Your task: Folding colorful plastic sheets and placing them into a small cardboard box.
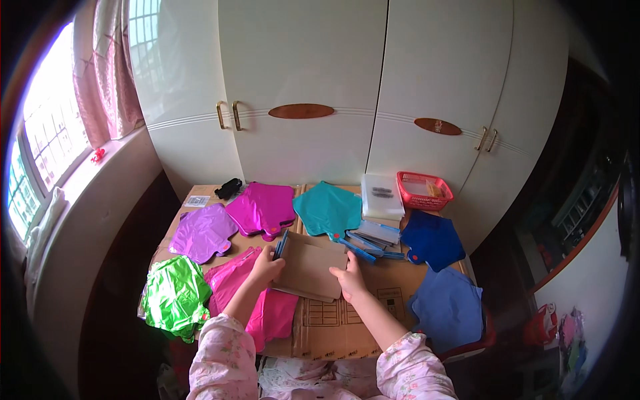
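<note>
Between my two hands is a flat brown cardboard piece [310,270], tilted above the table. My left hand [268,265] grips its left edge, with a thin blue-edged piece [281,244] close by the fingers. On the opposite edge, my right hand [350,276] is closed with the thumb on top. Just beyond that hand lie several flat blue-and-clear pieces [377,239] in a loose pile. A pink foil stack [273,313] lies beside and partly under my left forearm. Farther back is a teal star-shaped foil stack [327,208].
More foil stacks lie around: magenta [263,208], purple [203,232], green [177,293], dark blue [432,239], and dusty blue [448,308]. A clear plastic stack [381,197] stands beside a red basket [425,191] at the back, before a white wardrobe [300,60]. Cardboard [347,337] covers the table.
</note>
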A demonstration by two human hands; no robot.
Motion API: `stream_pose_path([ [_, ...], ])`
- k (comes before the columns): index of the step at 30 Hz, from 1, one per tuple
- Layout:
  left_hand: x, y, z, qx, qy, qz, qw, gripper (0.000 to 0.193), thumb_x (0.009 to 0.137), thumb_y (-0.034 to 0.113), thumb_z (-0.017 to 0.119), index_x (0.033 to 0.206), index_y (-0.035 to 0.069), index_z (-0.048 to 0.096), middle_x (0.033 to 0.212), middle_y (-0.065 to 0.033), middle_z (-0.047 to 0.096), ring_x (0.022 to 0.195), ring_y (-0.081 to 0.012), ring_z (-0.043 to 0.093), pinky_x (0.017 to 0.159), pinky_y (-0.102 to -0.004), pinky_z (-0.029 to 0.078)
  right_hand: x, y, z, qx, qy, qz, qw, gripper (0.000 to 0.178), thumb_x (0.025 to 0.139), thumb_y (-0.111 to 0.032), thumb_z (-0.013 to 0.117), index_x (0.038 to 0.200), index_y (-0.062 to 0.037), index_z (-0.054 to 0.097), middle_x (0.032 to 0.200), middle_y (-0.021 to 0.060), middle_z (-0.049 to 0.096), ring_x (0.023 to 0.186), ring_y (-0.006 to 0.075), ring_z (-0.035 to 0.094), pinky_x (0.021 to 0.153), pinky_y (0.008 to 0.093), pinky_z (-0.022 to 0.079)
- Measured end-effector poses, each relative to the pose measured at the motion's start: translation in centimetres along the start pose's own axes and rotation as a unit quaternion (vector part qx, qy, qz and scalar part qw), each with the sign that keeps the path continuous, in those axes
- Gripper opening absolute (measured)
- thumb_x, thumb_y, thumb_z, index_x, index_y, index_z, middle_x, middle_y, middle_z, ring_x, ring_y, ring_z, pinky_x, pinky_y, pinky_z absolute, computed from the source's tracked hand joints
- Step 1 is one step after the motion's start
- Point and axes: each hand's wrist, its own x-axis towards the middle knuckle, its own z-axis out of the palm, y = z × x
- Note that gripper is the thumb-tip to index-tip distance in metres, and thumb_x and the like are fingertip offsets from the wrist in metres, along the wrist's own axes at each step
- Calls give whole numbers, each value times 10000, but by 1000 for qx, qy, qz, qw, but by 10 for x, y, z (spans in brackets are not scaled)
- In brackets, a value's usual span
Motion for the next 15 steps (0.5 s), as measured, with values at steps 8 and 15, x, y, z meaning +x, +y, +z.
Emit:
stream_pose_path([
  [8, -107, 18, 33, -196, -18, 156, 968, 561, 694, -79, 397, 1243, 27, 349, 1017, -35, 439, 910, -93, 419, 812, -245, 369, -80, -93, -29, 72, -107, -109, 986, 494, 791, 35, 529, 1256, -25, 372, 1156, 92, 499, 1036, 152, 501, 870, 279, 405],
  [15, -160, 31, 59, -224, -43, 332, 915, 676, 728, -21, 561, 1328, 55, 259, 1262, -189, 382, 1146, -275, 444, 945, -355, 355, -132, -86, -78, -100, -158, -159, 969, 637, 779, 59, 576, 1322, -85, 275, 1130, 123, 495, 1058, 174, 498, 855, 273, 414],
])
